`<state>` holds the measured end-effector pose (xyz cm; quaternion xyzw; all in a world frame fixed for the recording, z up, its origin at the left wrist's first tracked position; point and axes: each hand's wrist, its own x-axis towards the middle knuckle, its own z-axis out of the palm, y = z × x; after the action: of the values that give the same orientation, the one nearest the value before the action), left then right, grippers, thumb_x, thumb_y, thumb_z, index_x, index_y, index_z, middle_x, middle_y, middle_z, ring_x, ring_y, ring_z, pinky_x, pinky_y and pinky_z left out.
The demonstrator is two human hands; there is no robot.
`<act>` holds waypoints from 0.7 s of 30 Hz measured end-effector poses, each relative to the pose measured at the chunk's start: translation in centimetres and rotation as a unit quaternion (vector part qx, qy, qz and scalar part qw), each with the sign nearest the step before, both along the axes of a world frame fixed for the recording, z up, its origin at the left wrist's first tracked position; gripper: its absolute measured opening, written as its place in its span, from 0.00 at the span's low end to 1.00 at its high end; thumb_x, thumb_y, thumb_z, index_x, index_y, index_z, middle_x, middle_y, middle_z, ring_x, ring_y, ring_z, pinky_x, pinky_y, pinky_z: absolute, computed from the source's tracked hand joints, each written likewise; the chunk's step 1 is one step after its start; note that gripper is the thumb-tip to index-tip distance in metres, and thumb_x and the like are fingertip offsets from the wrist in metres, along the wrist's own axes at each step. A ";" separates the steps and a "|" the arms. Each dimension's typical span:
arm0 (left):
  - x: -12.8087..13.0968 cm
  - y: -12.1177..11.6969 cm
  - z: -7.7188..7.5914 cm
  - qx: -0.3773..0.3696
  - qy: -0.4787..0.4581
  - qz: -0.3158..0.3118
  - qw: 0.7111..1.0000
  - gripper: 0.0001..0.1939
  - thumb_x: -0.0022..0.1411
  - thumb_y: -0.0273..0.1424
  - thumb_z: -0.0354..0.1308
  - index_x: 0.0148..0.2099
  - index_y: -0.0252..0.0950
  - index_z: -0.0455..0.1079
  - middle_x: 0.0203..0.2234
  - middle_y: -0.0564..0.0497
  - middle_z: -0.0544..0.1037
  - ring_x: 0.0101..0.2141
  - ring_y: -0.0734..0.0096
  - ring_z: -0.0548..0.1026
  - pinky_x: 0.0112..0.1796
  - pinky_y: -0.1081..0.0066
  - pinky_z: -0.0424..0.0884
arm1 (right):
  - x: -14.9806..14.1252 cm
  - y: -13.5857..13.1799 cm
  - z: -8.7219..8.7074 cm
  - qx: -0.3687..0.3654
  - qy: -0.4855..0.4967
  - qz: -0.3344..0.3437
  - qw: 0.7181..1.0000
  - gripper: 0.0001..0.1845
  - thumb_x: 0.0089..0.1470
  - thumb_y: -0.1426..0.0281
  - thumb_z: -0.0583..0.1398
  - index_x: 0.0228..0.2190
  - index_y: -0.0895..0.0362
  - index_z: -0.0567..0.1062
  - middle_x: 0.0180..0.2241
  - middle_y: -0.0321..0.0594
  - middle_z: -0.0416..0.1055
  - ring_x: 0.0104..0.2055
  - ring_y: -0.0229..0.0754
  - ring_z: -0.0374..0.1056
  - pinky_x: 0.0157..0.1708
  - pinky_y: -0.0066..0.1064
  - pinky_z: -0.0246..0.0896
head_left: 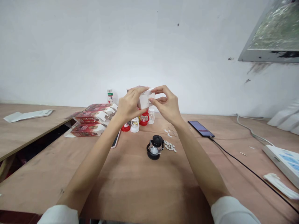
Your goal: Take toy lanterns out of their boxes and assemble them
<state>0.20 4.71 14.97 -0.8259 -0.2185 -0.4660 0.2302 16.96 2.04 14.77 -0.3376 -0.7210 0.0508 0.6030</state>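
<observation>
Above the table I hold up a small cardboard box with its white flap end turned toward me. My left hand is wrapped round its left side, thumb below and fingers on top. The fingers of my right hand pinch the flaps at the box's right edge. Below stands a small black lantern with a clear middle, and a cluster of button cells lies beside it. Behind my hands are several more lanterns, including a red one and a white one.
Several red printed boxes are stacked at the left. A phone with a black cable lies right of centre. Farther right is a white box-shaped item. A gap separates the left table from mine. The wall rises behind.
</observation>
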 end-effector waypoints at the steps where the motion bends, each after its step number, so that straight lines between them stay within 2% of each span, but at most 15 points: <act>1: 0.0 0.0 0.0 0.000 0.002 -0.004 1.000 0.27 0.55 0.36 0.58 0.56 0.38 0.57 0.50 0.45 0.71 0.50 0.62 0.68 0.45 0.66 0.67 | 0.1 0.1 0.0 -0.001 -0.001 0.004 1.000 0.15 0.48 0.60 0.60 0.39 0.50 0.67 0.41 0.37 0.67 0.40 0.40 0.68 0.33 0.32 0.69; 6: 0.0 0.4 0.0 0.006 0.022 -0.057 0.998 0.28 0.56 0.35 0.58 0.57 0.38 0.55 0.52 0.44 0.68 0.53 0.60 0.65 0.48 0.61 0.66 | 0.9 0.5 0.2 -0.020 -0.017 0.035 0.999 0.26 0.45 0.57 0.62 0.46 0.48 0.65 0.46 0.38 0.66 0.45 0.44 0.66 0.36 0.36 0.70; 11: 0.7 0.2 -0.3 -0.024 0.004 -0.153 0.988 0.27 0.56 0.38 0.58 0.56 0.41 0.56 0.52 0.45 0.67 0.56 0.58 0.61 0.53 0.55 0.61 | 1.4 1.3 0.0 0.009 -0.029 0.085 0.996 0.22 0.45 0.60 0.63 0.43 0.49 0.67 0.47 0.37 0.66 0.49 0.44 0.63 0.43 0.40 0.67; 14: 1.2 -0.4 -0.5 -0.093 -0.085 -0.204 0.971 0.31 0.53 0.43 0.61 0.56 0.45 0.55 0.56 0.45 0.61 0.59 0.54 0.55 0.54 0.54 0.60 | 1.3 1.7 -0.4 0.036 -0.042 0.060 0.997 0.20 0.46 0.62 0.62 0.43 0.49 0.67 0.47 0.39 0.64 0.51 0.45 0.61 0.41 0.39 0.68; 17: 1.2 -0.4 -0.2 -0.172 -0.222 -0.200 0.939 0.33 0.52 0.46 0.60 0.57 0.48 0.52 0.59 0.47 0.54 0.60 0.52 0.51 0.52 0.55 0.61 | 0.7 1.4 -0.8 0.095 -0.116 -0.003 0.989 0.13 0.50 0.70 0.60 0.40 0.50 0.69 0.48 0.40 0.61 0.53 0.46 0.58 0.43 0.41 0.66; 19: 0.7 0.1 0.1 -0.231 -0.292 -0.178 0.911 0.34 0.52 0.46 0.60 0.57 0.49 0.51 0.58 0.47 0.54 0.59 0.51 0.54 0.50 0.56 0.63 | -0.1 0.8 -1.0 0.133 -0.206 -0.043 0.969 0.11 0.51 0.77 0.57 0.37 0.51 0.71 0.48 0.41 0.60 0.53 0.46 0.56 0.46 0.42 0.63; 21: 0.0 0.7 0.5 -0.294 -0.330 -0.153 0.884 0.35 0.51 0.44 0.62 0.57 0.48 0.50 0.55 0.44 0.57 0.55 0.52 0.61 0.47 0.57 0.65 | -0.9 0.1 -1.1 0.139 -0.292 -0.071 0.944 0.15 0.52 0.81 0.53 0.35 0.51 0.71 0.48 0.42 0.59 0.53 0.47 0.54 0.45 0.43 0.63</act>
<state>0.16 5.41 15.42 -0.6776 -0.2795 -0.6551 -0.1833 16.01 2.17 13.64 -0.3009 -0.8395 -0.1937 0.4090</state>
